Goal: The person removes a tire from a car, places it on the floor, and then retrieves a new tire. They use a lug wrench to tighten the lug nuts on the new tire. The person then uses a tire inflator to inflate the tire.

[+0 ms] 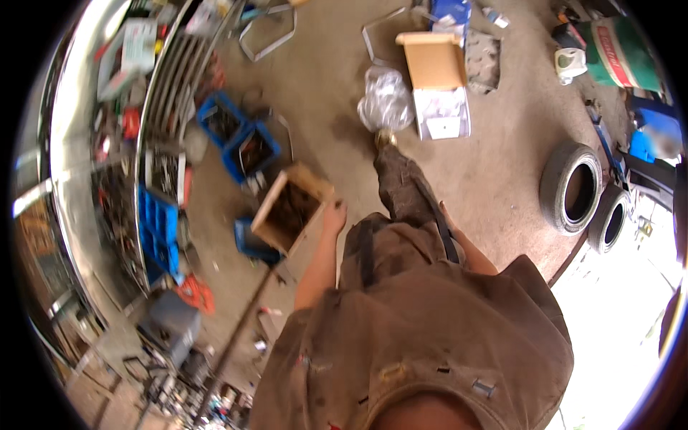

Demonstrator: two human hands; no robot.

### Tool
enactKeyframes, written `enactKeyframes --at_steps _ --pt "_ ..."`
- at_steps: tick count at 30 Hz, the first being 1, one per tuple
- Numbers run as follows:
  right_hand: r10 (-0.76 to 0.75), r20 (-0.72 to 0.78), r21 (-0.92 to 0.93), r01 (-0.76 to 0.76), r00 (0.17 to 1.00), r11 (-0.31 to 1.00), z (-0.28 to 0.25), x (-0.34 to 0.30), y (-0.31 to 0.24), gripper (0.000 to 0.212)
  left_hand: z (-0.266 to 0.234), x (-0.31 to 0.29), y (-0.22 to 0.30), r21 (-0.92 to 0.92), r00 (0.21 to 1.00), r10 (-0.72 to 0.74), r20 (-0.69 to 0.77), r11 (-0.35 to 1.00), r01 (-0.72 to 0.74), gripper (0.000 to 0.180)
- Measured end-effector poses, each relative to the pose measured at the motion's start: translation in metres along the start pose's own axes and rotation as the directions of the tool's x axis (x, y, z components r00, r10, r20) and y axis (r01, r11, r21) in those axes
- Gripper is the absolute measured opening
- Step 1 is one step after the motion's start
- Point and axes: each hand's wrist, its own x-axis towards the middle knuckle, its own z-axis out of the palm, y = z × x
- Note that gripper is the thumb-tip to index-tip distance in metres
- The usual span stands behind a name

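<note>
Head view: wooden box (pixel 310 185) just left of the loosely curled left grip (pixel 335 216), any hold unclear.

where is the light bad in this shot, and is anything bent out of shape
In the head view, the lower right, below the tyres, is blown out to white; in the head view, glare streaks the far left; in the head view, the inside of the wooden box is dim; in the head view, fisheye distortion curves the shelving, and the corners go black.
</note>
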Motion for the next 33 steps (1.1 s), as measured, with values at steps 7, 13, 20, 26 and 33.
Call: enactKeyframes --at_steps 7,13,20,26,33 --pt "0.192 0.129 0.242 -0.219 0.973 0.945 0.104 0.048 -0.284 0.080 -0.139 0.191 0.030 -0.357 0.889 -0.456 0.038 0.825 0.438 0.047" --pt "-0.119 -0.143 -0.183 0.092 0.983 0.979 0.185 0.185 -0.474 0.075 -0.167 0.395 0.079 -0.524 0.700 -0.619 0.357 0.487 0.698 0.036" --pt "-0.585 -0.071 -0.901 0.200 0.808 0.386 0.197 0.315 -0.589 0.068 -0.182 0.815 0.180 0.176 0.994 -0.065 -0.089 0.981 0.080 0.043" --pt "-0.244 -0.235 -0.312 0.165 0.941 0.936 0.367 0.248 -0.881 0.049 -0.224 1.107 0.427 -0.342 0.986 0.153 0.066 0.932 -0.122 0.034" --pt "-0.153 -0.307 -0.183 0.099 0.939 0.978 0.358 0.330 -0.939 0.040 -0.111 1.359 0.499 0.231 0.879 0.291 0.377 0.890 -0.393 0.068"
